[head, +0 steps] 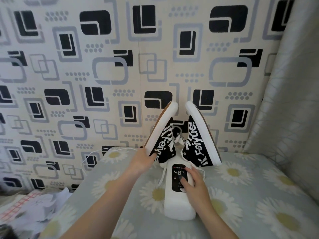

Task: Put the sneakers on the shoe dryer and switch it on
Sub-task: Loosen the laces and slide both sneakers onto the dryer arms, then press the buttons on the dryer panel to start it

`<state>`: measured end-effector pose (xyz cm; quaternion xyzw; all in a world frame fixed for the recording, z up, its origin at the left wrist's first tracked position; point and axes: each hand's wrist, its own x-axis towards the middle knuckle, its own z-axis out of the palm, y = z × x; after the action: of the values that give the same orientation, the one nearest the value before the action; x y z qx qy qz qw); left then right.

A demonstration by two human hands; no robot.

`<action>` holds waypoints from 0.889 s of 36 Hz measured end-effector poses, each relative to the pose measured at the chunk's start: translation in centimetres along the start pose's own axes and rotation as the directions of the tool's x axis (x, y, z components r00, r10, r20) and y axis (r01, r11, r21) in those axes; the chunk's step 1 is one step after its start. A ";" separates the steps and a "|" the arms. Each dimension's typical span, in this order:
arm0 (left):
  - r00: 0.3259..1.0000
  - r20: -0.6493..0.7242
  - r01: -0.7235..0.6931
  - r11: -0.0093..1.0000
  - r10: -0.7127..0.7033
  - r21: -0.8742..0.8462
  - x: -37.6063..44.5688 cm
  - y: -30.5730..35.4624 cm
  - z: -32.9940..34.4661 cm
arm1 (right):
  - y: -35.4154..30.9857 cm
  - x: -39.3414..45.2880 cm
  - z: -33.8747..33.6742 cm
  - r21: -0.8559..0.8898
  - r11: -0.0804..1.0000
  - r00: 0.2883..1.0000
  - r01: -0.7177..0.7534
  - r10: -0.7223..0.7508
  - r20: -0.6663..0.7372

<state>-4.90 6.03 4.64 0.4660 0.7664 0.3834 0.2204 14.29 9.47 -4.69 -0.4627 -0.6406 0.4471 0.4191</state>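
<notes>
A white shoe dryer (pixel 178 206) stands on the daisy-print surface (pixel 259 195). Its black panel (pixel 178 173) glows with "48°C". Two black sneakers with white soles hang upside down on its arms, the left sneaker (pixel 164 133) and the right sneaker (pixel 200 140), soles facing outward. My left hand (pixel 144 160) grips the heel end of the left sneaker. My right hand (pixel 194 180) rests on the dryer's body, its thumb pressed on the lower part of the panel. White laces dangle beside the dryer.
A thin white cable (pixel 103 151) runs from behind the dryer over the surface's back left corner. A wall with black and grey squares (pixel 103 66) rises right behind. Grey patterned fabric (pixel 293 100) stands at the right. Papers and cloth (pixel 29 209) lie at lower left.
</notes>
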 end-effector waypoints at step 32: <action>0.957 0.251 0.283 0.676 -0.148 -0.680 -7.2 -2.5 9.0 | 1.0 -2.6 0.1 0.194 0.974 0.993 -0.117 0.121 -0.010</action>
<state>3.41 2.40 -3.01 0.2831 0.5866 0.5771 0.4926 14.98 7.06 -5.99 -0.4623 -0.5609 0.5261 0.4415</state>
